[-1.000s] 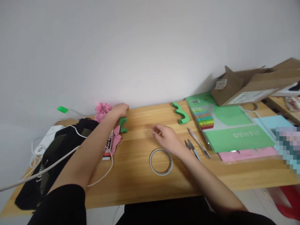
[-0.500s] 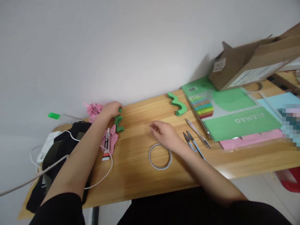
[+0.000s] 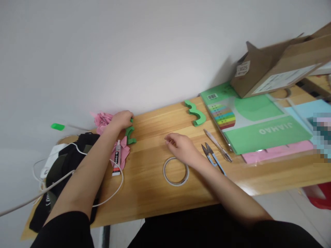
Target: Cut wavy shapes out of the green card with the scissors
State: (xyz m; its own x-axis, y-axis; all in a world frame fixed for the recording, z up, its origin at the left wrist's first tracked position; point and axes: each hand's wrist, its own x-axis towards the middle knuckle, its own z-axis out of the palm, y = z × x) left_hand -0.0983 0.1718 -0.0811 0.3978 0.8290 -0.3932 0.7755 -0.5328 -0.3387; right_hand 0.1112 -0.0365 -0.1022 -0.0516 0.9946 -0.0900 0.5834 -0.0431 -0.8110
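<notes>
My left hand point(image 3: 123, 120) is closed on the upper end of a green wavy piece point(image 3: 130, 135) near the wall; its fingertips are partly hidden. Beside that wrist lie pink paper point(image 3: 101, 120) and, lower down, a glue tube point(image 3: 117, 160) on another pink piece point(image 3: 125, 151). My right hand point(image 3: 179, 146) rests over the middle of the table with loosely curled fingers apart and nothing in them. Just below it is a roll of tape point(image 3: 165, 172). Blue-handled snips point(image 3: 213, 159) and a pen point(image 3: 217, 144) lie to its right. A second green wavy piece point(image 3: 198, 115) is near the wall.
On the right a cardboard box point(image 3: 281, 69) stands on a green paper pack point(image 3: 266, 134), with pink sheets point(image 3: 279, 151) beneath. Black cloth point(image 3: 64, 168), a white device point(image 3: 53, 158) and cables fill the left end. A green-tipped stick point(image 3: 57, 126) leans near the wall.
The view has shifted slightly. Both hands keep nearly the same places and poses, and nothing else has visibly moved.
</notes>
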